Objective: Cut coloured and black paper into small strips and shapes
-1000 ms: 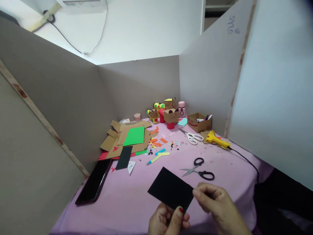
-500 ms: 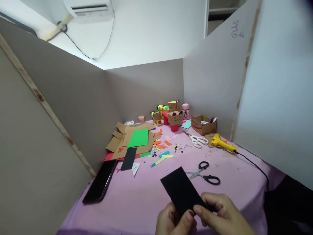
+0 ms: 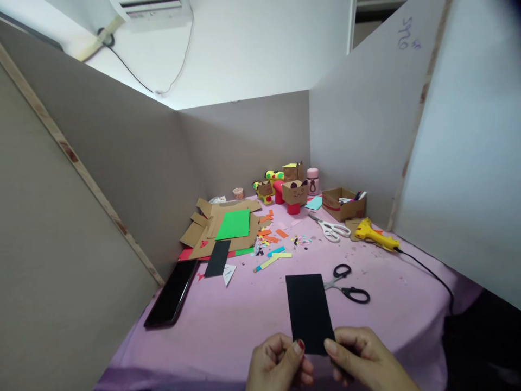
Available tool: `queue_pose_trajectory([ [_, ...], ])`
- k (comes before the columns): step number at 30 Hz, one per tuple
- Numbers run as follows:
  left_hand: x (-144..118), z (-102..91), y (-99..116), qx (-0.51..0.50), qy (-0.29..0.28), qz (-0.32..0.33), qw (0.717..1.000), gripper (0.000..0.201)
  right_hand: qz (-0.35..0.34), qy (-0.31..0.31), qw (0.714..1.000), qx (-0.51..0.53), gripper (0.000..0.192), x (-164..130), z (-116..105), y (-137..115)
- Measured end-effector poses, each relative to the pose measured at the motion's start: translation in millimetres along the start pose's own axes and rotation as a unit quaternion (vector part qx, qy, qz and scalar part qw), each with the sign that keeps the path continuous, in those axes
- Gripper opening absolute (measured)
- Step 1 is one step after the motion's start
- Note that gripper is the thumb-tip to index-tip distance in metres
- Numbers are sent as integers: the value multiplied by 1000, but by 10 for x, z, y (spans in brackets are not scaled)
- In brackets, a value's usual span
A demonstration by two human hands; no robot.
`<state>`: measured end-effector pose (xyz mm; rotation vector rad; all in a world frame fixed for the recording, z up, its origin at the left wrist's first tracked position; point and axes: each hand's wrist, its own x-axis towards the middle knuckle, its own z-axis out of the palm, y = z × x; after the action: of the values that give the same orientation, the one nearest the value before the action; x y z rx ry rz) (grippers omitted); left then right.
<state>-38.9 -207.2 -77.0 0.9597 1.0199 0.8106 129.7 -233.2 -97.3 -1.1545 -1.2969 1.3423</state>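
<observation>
A rectangle of black paper (image 3: 310, 309) is held up over the near edge of the table, almost upright in the view. My left hand (image 3: 277, 363) pinches its lower left corner, thumb on top. On the lower right corner, my right hand (image 3: 363, 355) grips it between thumb and fingers. Just beyond the paper lie black-handled scissors (image 3: 345, 287), their blade tips hidden behind it. A second black paper strip (image 3: 217, 258) rests to the left, beside a small white paper piece (image 3: 228, 275).
A phone-like black device (image 3: 173, 293) lies at left. Green paper (image 3: 234, 224) sits on flattened cardboard (image 3: 199, 234). White scissors (image 3: 331, 229), a yellow glue gun (image 3: 375, 235) with its cord and a cardboard box (image 3: 344, 205) are at right. Cardboard-headed figures (image 3: 293, 194) stand at the back.
The black paper has turned from a leftward slant to nearly straight. My left hand has shifted slightly left, to the paper's corner. The camera view has moved a little.
</observation>
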Motion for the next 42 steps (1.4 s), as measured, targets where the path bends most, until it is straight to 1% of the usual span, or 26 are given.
queue_pose_trajectory([
  [5,14,4,-6,-7,18,7,1000,46,19,-1,999,26,47,-8,17,109],
  [9,70,3,-79,-32,46,12,998,48,26,30,998,45,49,2,82,192],
  [12,105,-11,-134,-28,67,32,997,48,39,35,997,53,50,0,121,223],
  [15,111,-24,-146,-2,71,54,996,47,48,33,997,60,49,-6,117,225],
  [18,104,-22,-129,28,69,73,995,47,47,47,996,65,48,-12,102,216],
  [23,114,-4,-140,20,75,75,994,47,45,52,996,64,48,-26,146,234],
  [27,114,9,-172,50,82,54,994,47,48,52,995,63,47,-31,169,255],
  [33,122,30,-201,18,65,-2,998,52,42,72,995,57,49,-14,148,285],
  [37,167,5,-244,15,59,-6,998,52,44,65,996,52,48,-2,157,326],
  [42,182,-20,-285,2,28,-21,999,51,39,65,995,59,44,1,104,317],
])
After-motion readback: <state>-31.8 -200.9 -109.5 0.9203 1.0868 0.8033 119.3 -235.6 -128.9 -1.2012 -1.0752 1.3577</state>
